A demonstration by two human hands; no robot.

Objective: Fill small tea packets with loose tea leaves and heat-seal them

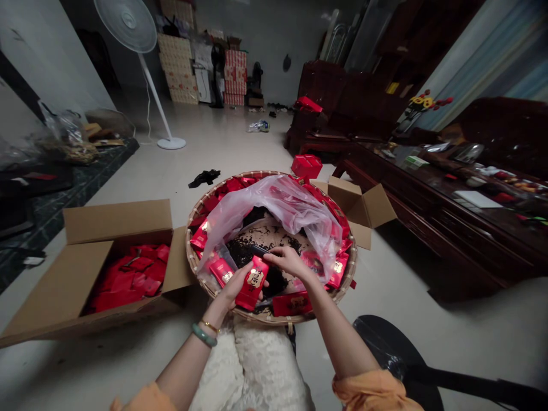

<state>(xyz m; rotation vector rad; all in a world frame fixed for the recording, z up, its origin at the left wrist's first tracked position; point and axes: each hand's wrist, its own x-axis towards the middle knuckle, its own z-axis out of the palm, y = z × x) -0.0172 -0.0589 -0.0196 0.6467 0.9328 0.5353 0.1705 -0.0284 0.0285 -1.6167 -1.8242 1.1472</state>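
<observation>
My left hand (236, 285) is closed around a red packet (252, 283) with a gold label and dark lettering, tilted over the near side of a round woven basket (351, 268). In my right hand (287, 260), the fingers pinch a small dark scoop-like tool (259, 251), its tip by the packet's upper end. Beneath both hands, dark loose leaves (242, 245) that look like tea lie in an opened clear plastic bag (278, 197). More red packets (220, 270) line the basket around the bag, and one red packet (293, 303) lies at the near rim.
An open cardboard box (85, 268) full of red packets stands left; another open cardboard box (363, 208) stands right. A red box (306, 166) sits behind the basket. A black round stool (385, 354), a dark wooden table (411, 228) and a white standing fan (156, 94) are around.
</observation>
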